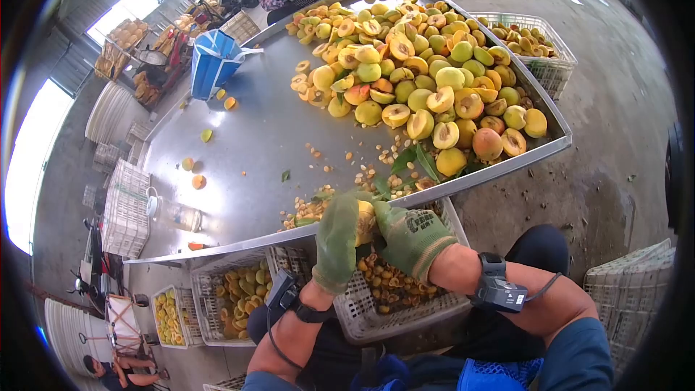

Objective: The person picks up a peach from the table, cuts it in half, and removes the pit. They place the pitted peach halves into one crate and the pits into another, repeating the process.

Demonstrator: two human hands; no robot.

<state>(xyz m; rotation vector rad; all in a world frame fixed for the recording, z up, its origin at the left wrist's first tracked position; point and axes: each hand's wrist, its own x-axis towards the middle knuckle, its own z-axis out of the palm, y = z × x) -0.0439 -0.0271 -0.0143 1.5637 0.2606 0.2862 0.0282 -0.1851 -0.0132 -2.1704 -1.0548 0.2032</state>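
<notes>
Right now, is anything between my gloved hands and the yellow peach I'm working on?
No, nothing visible. The left hand and right hand, both in green gloves, already clasp the yellow peach directly, over the white plastic crate.

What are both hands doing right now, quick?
Left hand: closed on a yellow peach, gloved.
Right hand: closed on the same yellow peach from the other side, gloved.

Left hand [337, 240] and right hand [414, 235] clasp a peach [366, 221]; crate [360, 313] below; table [253, 145] beyond.
</notes>
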